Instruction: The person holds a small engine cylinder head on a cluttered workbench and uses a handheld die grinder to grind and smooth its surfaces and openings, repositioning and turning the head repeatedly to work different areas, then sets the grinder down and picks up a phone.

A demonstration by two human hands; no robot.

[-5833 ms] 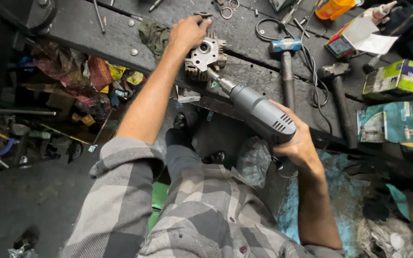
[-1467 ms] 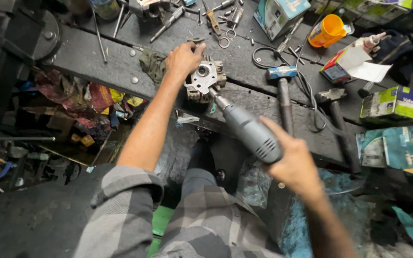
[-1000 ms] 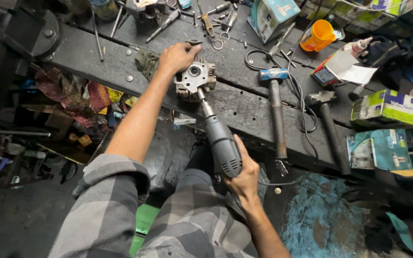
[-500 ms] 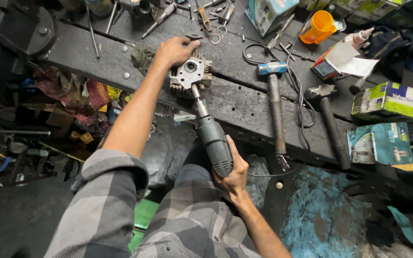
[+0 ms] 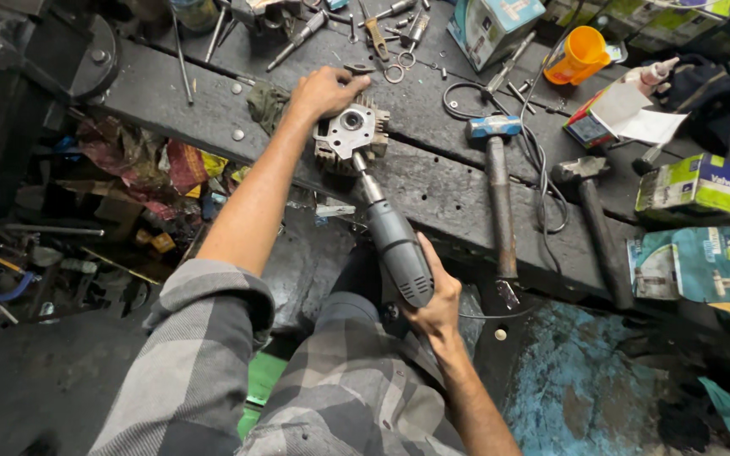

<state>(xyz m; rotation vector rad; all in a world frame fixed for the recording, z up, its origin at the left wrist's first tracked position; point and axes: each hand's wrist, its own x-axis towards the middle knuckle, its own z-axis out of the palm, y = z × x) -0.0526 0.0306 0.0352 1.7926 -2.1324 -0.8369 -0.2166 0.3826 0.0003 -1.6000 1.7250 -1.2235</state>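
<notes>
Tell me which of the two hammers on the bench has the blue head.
The left hammer, the one nearer the grey power tool. Its head is blue; the other hammer, to its right, has a dark head and dark handle.

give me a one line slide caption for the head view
Left hand steadies a finned metal engine part on a dark workbench while the right hand presses a grey power tool into it.

The bench (image 5: 458, 181) is dark, rough, worn wood. The engine part (image 5: 350, 138) is dull cast metal with a smoother machined face. The grinder (image 5: 396, 251) has a matt grey plastic body and metal nose. The hammer (image 5: 497, 186) has a wooden handle. The cup (image 5: 579, 55) is glossy orange plastic.
</notes>
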